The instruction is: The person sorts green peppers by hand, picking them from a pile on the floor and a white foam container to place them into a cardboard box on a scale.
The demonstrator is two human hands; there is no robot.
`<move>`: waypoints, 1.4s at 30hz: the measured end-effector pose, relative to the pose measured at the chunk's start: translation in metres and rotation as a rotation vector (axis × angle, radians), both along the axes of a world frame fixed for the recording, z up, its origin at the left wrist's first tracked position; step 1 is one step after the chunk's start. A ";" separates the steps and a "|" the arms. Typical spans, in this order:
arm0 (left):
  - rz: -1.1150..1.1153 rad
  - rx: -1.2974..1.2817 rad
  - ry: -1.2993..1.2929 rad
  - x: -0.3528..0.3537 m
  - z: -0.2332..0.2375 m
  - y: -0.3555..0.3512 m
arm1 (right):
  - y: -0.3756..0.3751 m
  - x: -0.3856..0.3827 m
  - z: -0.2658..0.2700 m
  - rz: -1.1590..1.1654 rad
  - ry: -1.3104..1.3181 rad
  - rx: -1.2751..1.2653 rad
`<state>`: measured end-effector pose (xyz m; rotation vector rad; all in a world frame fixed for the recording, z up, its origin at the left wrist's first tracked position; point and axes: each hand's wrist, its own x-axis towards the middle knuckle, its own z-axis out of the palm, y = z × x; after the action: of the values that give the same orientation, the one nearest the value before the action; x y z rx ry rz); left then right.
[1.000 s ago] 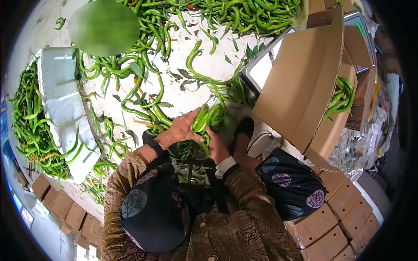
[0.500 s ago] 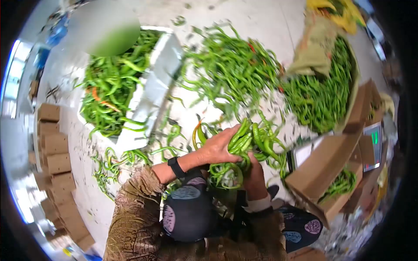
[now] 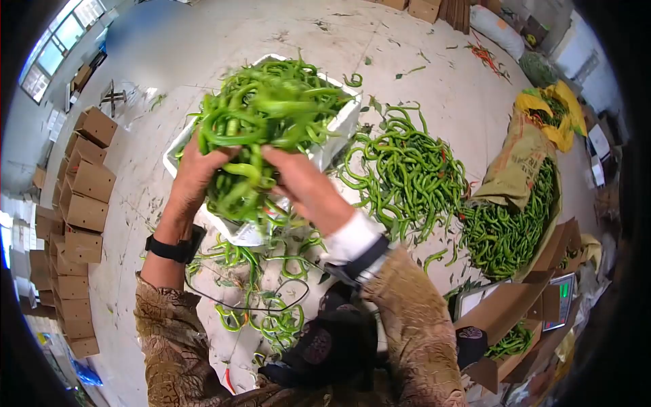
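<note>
My left hand (image 3: 194, 173) and my right hand (image 3: 306, 184) are closed from two sides around a clump of long green chili peppers (image 3: 245, 171). The clump is over a white foam box (image 3: 342, 129) heaped with more green peppers. Motion smears the upper part of the clump, and its edge against the heap is hard to make out. The fingers of both hands are partly hidden among the peppers. Beside the box, to the right, a pile of curly green peppers (image 3: 410, 169) lies on the floor.
A woven sack (image 3: 513, 163) spills green peppers at the right. Near it stand a cardboard box (image 3: 498, 308) with peppers inside and a scale with a lit green display (image 3: 563, 292). Stacked cardboard boxes (image 3: 81, 197) line the left. Loose peppers (image 3: 281, 322) lie before me.
Both hands have moved up and left with the peppers, from in front of my lap to over the foam box. The view has shifted too, showing more floor at the back.
</note>
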<state>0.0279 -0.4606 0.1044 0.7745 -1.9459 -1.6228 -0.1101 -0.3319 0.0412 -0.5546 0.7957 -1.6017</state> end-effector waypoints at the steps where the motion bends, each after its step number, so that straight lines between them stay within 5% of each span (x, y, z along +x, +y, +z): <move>1: 0.088 -0.047 -0.011 0.011 -0.018 -0.023 | -0.037 0.007 -0.042 0.050 0.118 -0.046; 2: 0.112 -0.119 -0.014 0.024 -0.037 -0.041 | -0.085 0.010 -0.125 0.001 0.482 -0.246; 3: 0.204 -0.044 -0.047 0.030 -0.045 -0.039 | -0.064 0.022 -0.053 0.080 -0.117 0.113; 5: 0.370 -0.383 -0.216 0.062 -0.140 -0.085 | -0.083 0.036 -0.101 0.017 -0.157 0.255; 6: 0.346 -0.355 -0.263 0.066 -0.138 -0.069 | -0.080 0.040 -0.106 0.073 -0.183 0.223; 9: 0.457 -0.871 -0.420 0.068 -0.179 -0.040 | -0.075 0.047 -0.098 0.054 -0.234 0.250; 13: 0.548 -0.928 -0.542 0.047 -0.218 -0.049 | -0.089 0.043 -0.121 0.235 0.103 0.226; 15: 0.531 -0.876 -0.627 0.056 -0.254 -0.086 | -0.083 0.051 -0.137 0.138 0.188 0.214; 23: 0.275 -0.525 -0.565 0.084 -0.238 -0.120 | 0.071 0.016 -0.089 0.202 0.240 0.292; 25: 0.145 -0.266 -0.587 0.086 -0.189 -0.108 | 0.130 0.011 -0.084 0.002 0.247 0.383; 26: 0.119 -0.299 -0.542 0.108 -0.237 -0.144 | 0.155 0.011 -0.088 -0.085 0.197 0.487; 28: -0.055 -0.093 -0.596 0.110 -0.172 -0.125 | 0.212 0.013 -0.106 -0.261 0.052 0.641; 30: 0.017 -0.305 -0.601 0.127 -0.148 -0.115 | 0.275 0.022 -0.124 -0.360 -0.058 0.631; 32: 0.122 -0.692 -0.912 0.117 -0.109 -0.087 | 0.335 0.037 -0.137 -0.474 -0.153 0.640; 33: 0.146 -0.972 -0.806 0.128 -0.128 -0.097 | 0.361 0.045 -0.143 -0.541 -0.204 0.659; 35: 0.119 -1.068 -0.422 0.107 -0.121 -0.054 | 0.403 0.055 -0.164 -0.628 -0.269 0.674; 38: -0.290 -0.402 -0.361 0.066 -0.118 0.042 | 0.449 0.071 -0.195 -0.853 -0.327 0.643; 42: -0.694 -0.303 -0.474 -0.004 -0.204 0.137 | 0.482 0.061 -0.233 -0.997 -0.364 0.693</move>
<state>0.0240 -0.3235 -0.0996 0.3930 -2.9603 -1.5064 -0.0491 0.1500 -0.1921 0.7358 1.3562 -2.0277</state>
